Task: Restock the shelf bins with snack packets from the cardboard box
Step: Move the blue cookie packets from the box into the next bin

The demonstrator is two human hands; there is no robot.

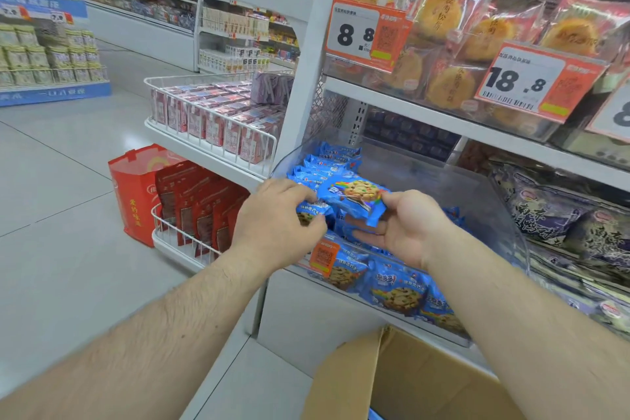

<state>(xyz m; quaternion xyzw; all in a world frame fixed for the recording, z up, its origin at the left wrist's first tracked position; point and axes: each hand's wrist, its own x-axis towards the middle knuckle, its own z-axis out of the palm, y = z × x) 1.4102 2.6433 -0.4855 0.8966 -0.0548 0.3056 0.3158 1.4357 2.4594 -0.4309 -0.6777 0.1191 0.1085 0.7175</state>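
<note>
Holding a blue cookie packet (361,196) at frame centre over the clear shelf bin (484,201), the right hand (405,228) pinches its edge with thumb and curled fingers; the left hand (276,222) closes its grip on another packet (312,211) just beside it. Piled packets lean on the low front wall (likely slippery film), so a careless drop could slide some out toward the cardboard box (402,382) at the bottom.
</note>
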